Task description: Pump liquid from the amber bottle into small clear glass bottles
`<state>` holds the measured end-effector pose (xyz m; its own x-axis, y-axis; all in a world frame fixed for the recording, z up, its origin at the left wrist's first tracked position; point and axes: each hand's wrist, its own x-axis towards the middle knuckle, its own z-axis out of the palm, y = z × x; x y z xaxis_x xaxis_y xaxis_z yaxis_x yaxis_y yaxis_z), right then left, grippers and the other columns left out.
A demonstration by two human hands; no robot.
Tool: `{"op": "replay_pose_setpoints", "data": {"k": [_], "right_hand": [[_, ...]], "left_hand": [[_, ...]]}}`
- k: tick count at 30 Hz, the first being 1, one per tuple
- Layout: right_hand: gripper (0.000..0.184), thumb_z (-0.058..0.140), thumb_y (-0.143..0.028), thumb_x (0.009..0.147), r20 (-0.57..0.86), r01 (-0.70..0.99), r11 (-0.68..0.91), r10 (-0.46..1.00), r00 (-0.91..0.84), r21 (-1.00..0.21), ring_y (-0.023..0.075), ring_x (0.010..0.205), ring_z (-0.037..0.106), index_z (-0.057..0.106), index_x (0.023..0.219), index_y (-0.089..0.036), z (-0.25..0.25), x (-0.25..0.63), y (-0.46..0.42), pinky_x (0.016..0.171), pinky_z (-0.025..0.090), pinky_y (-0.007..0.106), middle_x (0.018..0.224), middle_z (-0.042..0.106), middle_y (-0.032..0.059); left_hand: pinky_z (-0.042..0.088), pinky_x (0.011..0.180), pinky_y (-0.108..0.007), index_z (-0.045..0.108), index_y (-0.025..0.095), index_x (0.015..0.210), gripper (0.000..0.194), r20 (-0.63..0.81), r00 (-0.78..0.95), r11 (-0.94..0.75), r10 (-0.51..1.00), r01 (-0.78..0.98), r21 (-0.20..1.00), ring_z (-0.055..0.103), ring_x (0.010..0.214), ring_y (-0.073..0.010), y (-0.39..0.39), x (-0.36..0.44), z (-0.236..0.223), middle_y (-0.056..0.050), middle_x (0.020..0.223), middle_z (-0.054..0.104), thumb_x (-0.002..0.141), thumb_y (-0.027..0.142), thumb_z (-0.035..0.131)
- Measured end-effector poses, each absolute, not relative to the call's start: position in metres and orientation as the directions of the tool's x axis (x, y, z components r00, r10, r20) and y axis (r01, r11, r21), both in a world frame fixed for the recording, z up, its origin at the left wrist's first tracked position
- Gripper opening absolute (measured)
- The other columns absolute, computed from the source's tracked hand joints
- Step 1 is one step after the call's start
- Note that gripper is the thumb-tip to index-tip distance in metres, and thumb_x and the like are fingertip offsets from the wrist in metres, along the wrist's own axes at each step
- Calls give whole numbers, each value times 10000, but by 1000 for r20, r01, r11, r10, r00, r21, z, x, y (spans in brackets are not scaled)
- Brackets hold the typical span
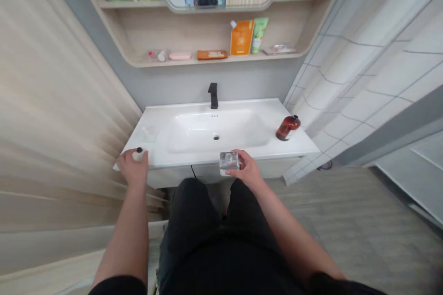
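My left hand (133, 167) is closed around a small white bottle with a black cap (139, 152) at the front left corner of the white washbasin (194, 159). My right hand (246, 169) grips a clear glass jar (229, 162) at the basin's front edge, near the middle. The bowl with its drain (216, 137) lies between and beyond both hands. A black faucet (213, 95) stands at the back.
An amber bottle (288, 127) stands on the basin's right side. Shelf above holds an orange pouch (241, 37), a green tube (258, 34), a pink soap dish (180, 56) and an orange box (212, 54). Wooden wall at left, tiled wall at right.
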<state>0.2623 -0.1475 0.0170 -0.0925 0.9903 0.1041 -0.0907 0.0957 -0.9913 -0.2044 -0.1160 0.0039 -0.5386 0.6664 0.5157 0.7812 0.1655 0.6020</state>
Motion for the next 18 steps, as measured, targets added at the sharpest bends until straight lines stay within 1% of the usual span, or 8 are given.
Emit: {"op": "replay_pose_setpoints", "data": {"k": [3,5,7,9,11,13,15,18], "right_hand": [[880,1137,-529,544,120,-103,109,987,-105,-989,301,1136,774,732,1287,-292,15,260,-149,1036,693,490,1264,753,64],[883,1129,-543,554,127,-119,113,985,-121,-986,305,1155,774,722,1298,-297,15,257,-149,1047,688,494,1289,751,66],[894,1120,-563,562,126,-129,109,982,-139,-986,309,1168,771,713,1314,-303,16,252,-149,1059,682,498,1295,753,64],[902,1120,-569,553,128,-133,109,981,-148,-985,312,1182,763,709,1312,-307,18,246,-148,1058,677,490,1294,747,61],[895,1126,-561,534,146,-131,128,979,-144,-983,314,1206,748,715,1288,-311,22,239,-147,1048,674,468,1314,724,63],[879,1131,-548,521,174,-126,158,976,-131,-979,314,1218,735,726,1264,-310,25,233,-145,1027,673,447,1340,694,68],[857,1130,-543,532,194,-115,182,975,-106,-977,313,1234,722,736,1255,-305,27,227,-144,1015,672,434,1374,672,78],[867,1117,-565,561,192,-103,183,977,-93,-978,326,1304,704,735,1294,-304,30,221,-141,1017,672,427,1447,657,97]], "left_hand": [[331,1360,-648,677,187,1324,436,602,-479,47,639,805,591,527,1539,-440,-131,-173,23,-242,1511,639,978,449,720],[377,1338,-639,660,194,1377,496,604,-385,-117,698,770,627,540,1539,-433,-140,-139,34,-236,1535,631,953,432,760],[492,1254,-608,648,225,1431,591,546,-229,-301,806,636,711,592,1502,-416,-146,-99,41,-211,1539,646,913,447,824],[544,1224,-593,598,273,1555,787,432,4,-393,902,424,816,619,1516,-406,-151,-58,42,-196,1641,611,860,461,916],[552,1244,-592,560,314,1628,958,317,209,-361,925,223,906,592,1586,-416,-153,-23,38,-192,1712,582,791,462,1002],[568,1244,-584,569,310,1621,1009,247,288,-284,925,91,955,623,1567,-418,-154,2,33,-195,1684,619,746,465,1045],[592,1224,-569,602,281,1559,971,223,259,-234,940,9,972,705,1465,-400,-152,18,28,-187,1589,689,726,482,1058],[626,1179,-544,628,258,1458,930,227,191,-221,955,-56,974,778,1324,-362,-144,27,25,-158,1449,762,684,515,1075]]}}
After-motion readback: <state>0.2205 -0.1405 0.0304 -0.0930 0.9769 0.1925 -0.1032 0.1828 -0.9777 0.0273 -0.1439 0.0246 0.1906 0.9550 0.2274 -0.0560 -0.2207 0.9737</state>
